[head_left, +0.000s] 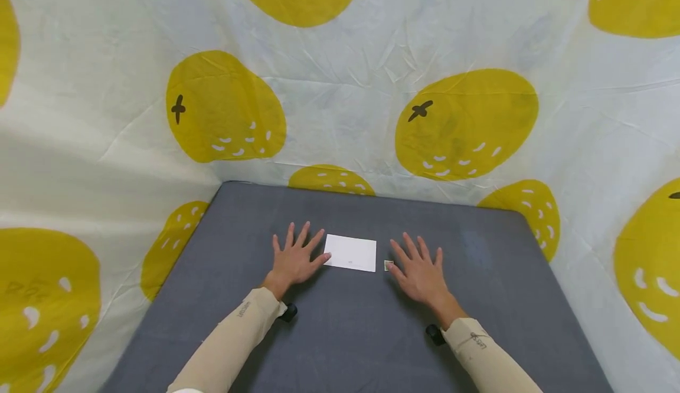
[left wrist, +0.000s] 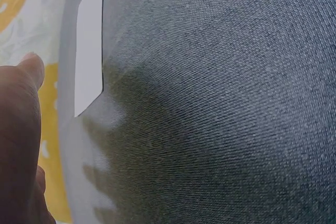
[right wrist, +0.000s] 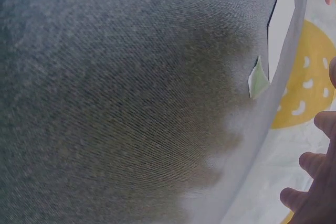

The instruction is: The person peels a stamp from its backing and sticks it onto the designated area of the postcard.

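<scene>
A blank-looking white paper rectangle (head_left: 350, 252), the size of an envelope, lies flat in the middle of the grey table. Just right of it is a small stamp-like piece of paper (head_left: 388, 266); in the right wrist view this slip (right wrist: 257, 81) is pale green with a white edge and curls up slightly. My left hand (head_left: 295, 261) hovers with spread fingers, its thumb overlapping the rectangle's left edge in the head view. My right hand (head_left: 422, 276) is spread too, thumb tip beside the slip. Both hands hold nothing and cast shadows on the cloth.
Grey cloth covers the table (head_left: 340, 334). A white curtain (head_left: 340, 115) printed with large yellow fruit hangs behind it and along both sides. Each wrist carries a small black camera, the left one (head_left: 288, 313) below the sleeve cuff.
</scene>
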Demonstrator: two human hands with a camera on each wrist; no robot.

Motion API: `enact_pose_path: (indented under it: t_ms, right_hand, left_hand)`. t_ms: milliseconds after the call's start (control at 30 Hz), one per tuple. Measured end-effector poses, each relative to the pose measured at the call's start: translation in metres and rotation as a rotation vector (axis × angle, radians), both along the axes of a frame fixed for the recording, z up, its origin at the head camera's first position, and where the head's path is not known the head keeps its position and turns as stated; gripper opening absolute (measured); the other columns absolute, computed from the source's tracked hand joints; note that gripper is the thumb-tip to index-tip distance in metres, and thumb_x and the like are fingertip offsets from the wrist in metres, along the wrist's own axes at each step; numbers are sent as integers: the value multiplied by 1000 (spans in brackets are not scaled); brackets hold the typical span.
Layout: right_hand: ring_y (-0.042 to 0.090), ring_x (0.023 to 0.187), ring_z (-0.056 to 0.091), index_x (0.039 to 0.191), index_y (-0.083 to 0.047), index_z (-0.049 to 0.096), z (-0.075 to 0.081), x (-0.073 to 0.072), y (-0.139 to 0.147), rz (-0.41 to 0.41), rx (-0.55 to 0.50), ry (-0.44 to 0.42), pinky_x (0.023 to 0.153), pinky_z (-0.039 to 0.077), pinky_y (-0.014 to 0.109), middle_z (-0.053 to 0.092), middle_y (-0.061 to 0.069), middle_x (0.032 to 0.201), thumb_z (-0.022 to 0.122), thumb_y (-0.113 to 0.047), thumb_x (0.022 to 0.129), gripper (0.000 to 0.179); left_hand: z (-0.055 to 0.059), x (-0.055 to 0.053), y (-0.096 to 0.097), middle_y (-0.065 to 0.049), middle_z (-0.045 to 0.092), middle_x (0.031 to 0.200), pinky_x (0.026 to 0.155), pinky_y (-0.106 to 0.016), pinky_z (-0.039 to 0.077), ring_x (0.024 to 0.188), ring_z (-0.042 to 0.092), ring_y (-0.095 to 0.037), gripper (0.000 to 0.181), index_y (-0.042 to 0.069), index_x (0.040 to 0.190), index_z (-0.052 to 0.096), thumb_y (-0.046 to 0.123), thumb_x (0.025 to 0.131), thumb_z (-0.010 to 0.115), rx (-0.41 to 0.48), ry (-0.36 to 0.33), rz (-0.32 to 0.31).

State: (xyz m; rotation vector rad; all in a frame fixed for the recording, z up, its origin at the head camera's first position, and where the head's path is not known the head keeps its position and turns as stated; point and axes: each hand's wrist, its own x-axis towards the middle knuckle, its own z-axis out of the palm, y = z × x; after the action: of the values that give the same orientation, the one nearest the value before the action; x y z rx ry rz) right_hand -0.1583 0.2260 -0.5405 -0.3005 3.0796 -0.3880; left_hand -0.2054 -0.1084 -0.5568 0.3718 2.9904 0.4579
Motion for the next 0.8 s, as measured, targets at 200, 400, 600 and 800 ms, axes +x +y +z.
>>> enact_pose_path:
  t_ms: [200,400,600,800]
  right_hand:
    - [47,160,19,163,-29,37,-7,1,0,11,8,0,118,8,84,23,11,175,48,-57,106,65]
    - [48,159,24,159,-32,45,-13,1,2,37,33,28,117,12,84,29,10,173,51,-51,107,56]
    - [48,158,25,158,-33,47,-18,3,7,69,53,6,117,12,85,29,9,173,51,-48,108,52]
    - [47,159,25,158,-35,47,-22,3,11,85,78,-17,117,13,84,30,8,173,49,-50,108,52]
  left_hand:
    - [-3,-1,0,-3,13,178,121,-81,2,164,2,-44,74,41,165,28,73,100,43,8,-22,3]
    - [-7,-6,1,-3,13,178,121,-82,3,164,1,-44,71,42,164,28,71,102,42,19,-54,-3]
    - [-12,-10,3,-1,9,178,122,-80,-1,164,-5,-41,71,44,165,24,74,101,39,19,-98,-4]
    - [-13,-13,5,-3,11,178,121,-81,-1,164,-4,-43,70,43,165,26,71,102,41,29,-114,7]
